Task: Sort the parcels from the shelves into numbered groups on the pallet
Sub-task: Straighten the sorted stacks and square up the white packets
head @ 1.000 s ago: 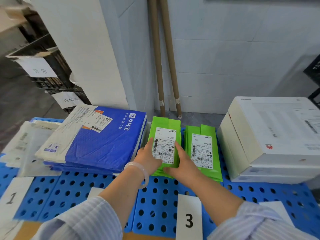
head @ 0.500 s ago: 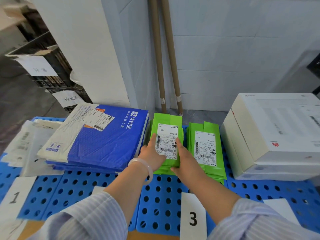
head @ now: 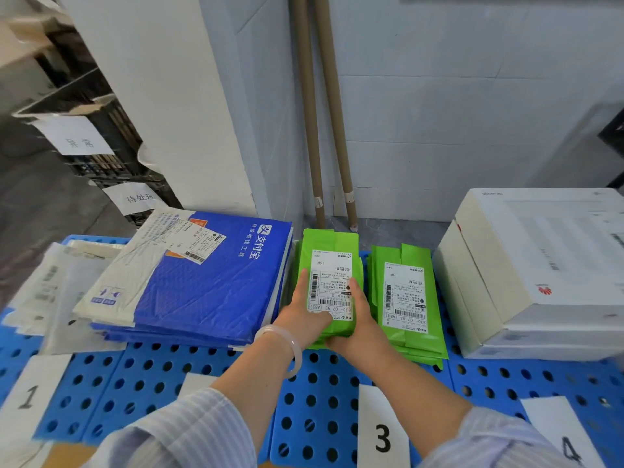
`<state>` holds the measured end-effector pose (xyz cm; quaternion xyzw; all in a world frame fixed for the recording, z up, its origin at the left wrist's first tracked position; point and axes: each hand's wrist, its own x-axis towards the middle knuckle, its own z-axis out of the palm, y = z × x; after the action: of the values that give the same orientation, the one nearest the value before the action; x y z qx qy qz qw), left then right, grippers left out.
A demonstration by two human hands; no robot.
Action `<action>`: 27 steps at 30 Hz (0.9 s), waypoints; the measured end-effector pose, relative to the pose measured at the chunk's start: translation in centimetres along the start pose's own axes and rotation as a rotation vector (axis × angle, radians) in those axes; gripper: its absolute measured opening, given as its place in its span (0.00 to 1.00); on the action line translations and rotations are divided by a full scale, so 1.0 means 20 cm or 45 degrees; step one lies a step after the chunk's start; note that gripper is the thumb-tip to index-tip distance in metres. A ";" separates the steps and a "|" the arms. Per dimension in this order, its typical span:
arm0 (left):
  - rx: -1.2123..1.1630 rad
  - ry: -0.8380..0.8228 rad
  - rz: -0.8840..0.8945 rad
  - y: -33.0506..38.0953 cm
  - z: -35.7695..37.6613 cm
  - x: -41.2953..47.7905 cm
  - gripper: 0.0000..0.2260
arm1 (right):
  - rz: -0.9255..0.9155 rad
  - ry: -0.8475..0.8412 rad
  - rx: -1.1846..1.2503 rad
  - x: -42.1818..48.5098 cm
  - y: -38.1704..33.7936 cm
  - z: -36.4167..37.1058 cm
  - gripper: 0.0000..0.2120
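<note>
A stack of green parcels [head: 329, 241] with a white shipping label lies on the blue perforated pallet [head: 314, 407], behind the paper sign "3" [head: 381, 437]. My left hand [head: 300, 315] grips its near left edge, thumb on the label. My right hand [head: 359, 319] grips its near right edge. A second green stack [head: 405, 298] lies just to the right, touching or nearly touching. A pile of blue mailers [head: 209, 292] with a white mailer on top sits to the left. White boxes [head: 540, 265] are stacked at the right.
Paper signs "1" [head: 30, 396] and "4" [head: 570, 447] lie on the pallet's near side. Clear plastic bags [head: 44, 292] rest at the far left. Two cardboard tubes [head: 324, 130] lean in the wall corner behind. Black labelled crates [head: 101, 143] stand at the back left.
Both hands pushed the green stack slightly farther back on the pallet and stayed clamped on its near edges. The view shifted a little closer.
</note>
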<state>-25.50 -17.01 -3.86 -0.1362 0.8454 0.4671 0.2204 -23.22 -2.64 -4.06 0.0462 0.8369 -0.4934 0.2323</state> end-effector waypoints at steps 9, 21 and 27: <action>-0.034 0.005 0.043 -0.02 0.00 -0.02 0.42 | 0.033 0.068 0.107 0.00 -0.02 0.00 0.55; 0.029 0.240 0.278 0.05 -0.09 -0.27 0.38 | -0.261 0.210 -0.531 -0.25 -0.17 -0.09 0.43; 0.109 0.448 0.282 -0.06 -0.23 -0.48 0.33 | -0.460 0.165 -0.529 -0.31 -0.24 -0.01 0.39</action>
<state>-17.85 -21.36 2.27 -0.1124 0.8998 0.4211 0.0222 -19.28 -4.05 2.51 -0.1208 0.9279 -0.3408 0.0911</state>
